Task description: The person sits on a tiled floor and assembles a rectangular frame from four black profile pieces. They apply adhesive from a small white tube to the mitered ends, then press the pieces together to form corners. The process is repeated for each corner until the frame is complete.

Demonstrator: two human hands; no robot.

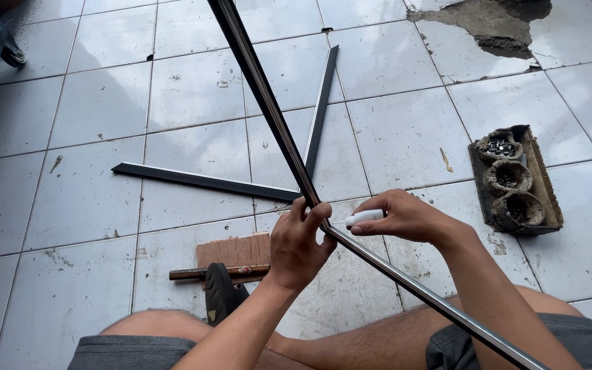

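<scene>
L hand [301,241] on frame corner [314,205], loose strips [207,181] behind, maybe glue [364,218]

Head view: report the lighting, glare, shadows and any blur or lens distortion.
Head view: even, soft daylight, with only faint shadows under the black strips on the tiled floor. A bright highlight runs along the long metal strip gripped by the left hand. The right hand, holding a small white tube, is sharp. Tile lines bow slightly towards the edges, a wide-angle effect. No obvious motion blur.
</scene>
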